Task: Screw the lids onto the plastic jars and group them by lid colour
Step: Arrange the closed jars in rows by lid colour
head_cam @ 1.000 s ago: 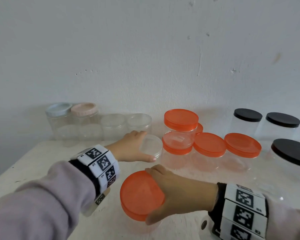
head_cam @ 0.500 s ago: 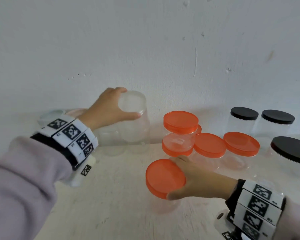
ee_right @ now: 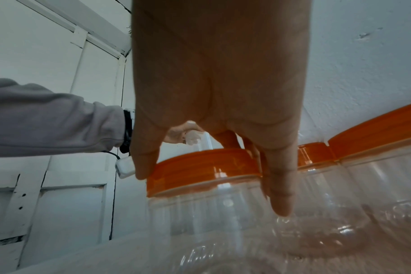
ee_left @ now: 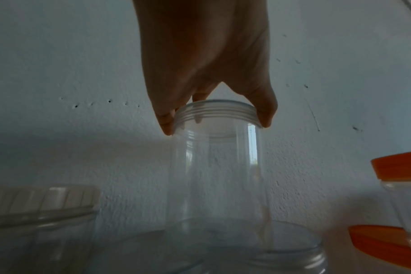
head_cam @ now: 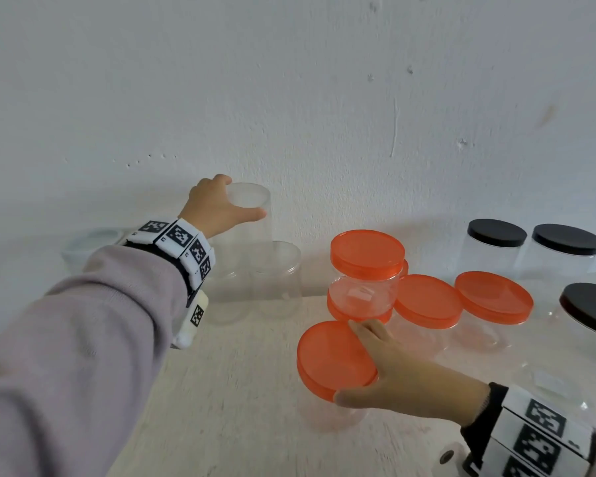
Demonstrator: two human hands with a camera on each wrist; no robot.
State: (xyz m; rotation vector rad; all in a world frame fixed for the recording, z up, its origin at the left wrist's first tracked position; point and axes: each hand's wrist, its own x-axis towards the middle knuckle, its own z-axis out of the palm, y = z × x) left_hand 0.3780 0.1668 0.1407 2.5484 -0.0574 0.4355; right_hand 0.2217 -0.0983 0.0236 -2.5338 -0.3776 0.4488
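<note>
On the bench (head_cam: 241, 390) under the right hand (head_cam: 399, 376), the orange jar (ee_right: 200, 204) has slid forward to sit just beside the other orange-lidded jars (head_cam: 427, 301); the hand's fingers curl over its lid (head_cam: 334, 359), gripping it. That jar looks nearly grouped. Up at the left hand (head_cam: 214, 208), a clear jar (ee_left: 216, 166) has risen off the bench and now sits above two clear jars (head_cam: 276, 280) by the wall, pinched round its top rim. It seems to be getting stacked with its group.
</note>
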